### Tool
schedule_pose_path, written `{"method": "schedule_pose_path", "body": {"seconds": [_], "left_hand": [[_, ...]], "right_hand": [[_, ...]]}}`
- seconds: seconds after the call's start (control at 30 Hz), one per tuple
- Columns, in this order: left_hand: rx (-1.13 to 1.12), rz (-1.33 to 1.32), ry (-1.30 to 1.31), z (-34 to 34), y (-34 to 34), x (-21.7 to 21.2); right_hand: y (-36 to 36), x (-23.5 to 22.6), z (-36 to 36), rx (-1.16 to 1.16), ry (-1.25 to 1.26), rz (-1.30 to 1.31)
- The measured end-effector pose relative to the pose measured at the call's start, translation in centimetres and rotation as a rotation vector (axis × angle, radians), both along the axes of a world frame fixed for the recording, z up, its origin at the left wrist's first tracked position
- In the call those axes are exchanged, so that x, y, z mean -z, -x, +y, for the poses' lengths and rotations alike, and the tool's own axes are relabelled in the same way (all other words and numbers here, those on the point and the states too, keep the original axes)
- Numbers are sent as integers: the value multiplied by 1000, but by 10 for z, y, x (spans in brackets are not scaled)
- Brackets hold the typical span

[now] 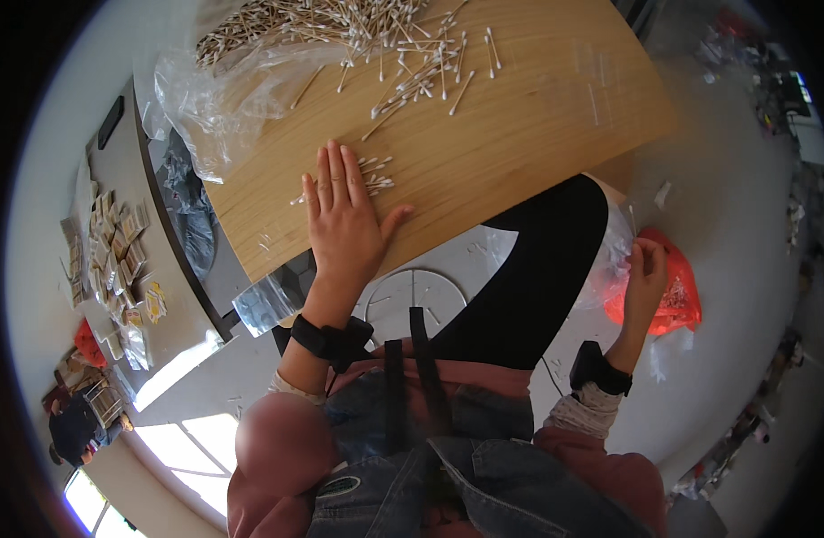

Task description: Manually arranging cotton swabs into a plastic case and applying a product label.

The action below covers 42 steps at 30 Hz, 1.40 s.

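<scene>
Left hand [343, 224] is flat, fingers spread, pinning a small bunch of white-tipped wooden cotton swabs [374, 177] mid-frame on the light wooden tabletop [519, 134], so I'd keep that palm pressure even while the right hand [645, 282], fingers curled in the clear crinkly plastic bag [614, 251] by the red plastic pouch [679, 291] at right, gets a bag open.

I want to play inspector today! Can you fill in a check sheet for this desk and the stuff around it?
Surface: wooden board, mostly bare near the edge.
Job's things: cotton swabs heaped at the far side; a few swabs by the left hand.
Clutter: clear plastic bag, red bag, small packets on a grey table.
Hands: left hand flat on the board; right hand at the red bag.
Cables: nothing seen.
Surroundings: grey floor, sunlit patches.
</scene>
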<state>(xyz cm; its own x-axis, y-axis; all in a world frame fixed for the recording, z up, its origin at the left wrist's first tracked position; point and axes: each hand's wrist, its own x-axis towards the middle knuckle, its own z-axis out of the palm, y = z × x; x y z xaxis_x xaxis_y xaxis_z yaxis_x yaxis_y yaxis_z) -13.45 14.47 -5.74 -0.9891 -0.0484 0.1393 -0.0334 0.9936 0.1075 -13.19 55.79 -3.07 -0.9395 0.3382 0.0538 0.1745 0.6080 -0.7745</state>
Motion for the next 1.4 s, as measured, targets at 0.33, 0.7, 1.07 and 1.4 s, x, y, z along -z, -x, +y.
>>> {"method": "schedule_pose_path", "body": {"seconds": [0.33, 0.7, 1.07, 1.4], "left_hand": [[1, 28, 28, 0, 3, 1], [-6, 11, -125, 3, -2, -2], [-28, 47, -114, 1, -2, 2], [-114, 14, -199, -13, -22, -19]], "right_hand": [[-17, 105, 88, -14, -480, -173], [47, 24, -56, -15, 165, 66], [-90, -27, -144, -1119, 370, -413], [4, -26, -190, -410, 494, 49]]}}
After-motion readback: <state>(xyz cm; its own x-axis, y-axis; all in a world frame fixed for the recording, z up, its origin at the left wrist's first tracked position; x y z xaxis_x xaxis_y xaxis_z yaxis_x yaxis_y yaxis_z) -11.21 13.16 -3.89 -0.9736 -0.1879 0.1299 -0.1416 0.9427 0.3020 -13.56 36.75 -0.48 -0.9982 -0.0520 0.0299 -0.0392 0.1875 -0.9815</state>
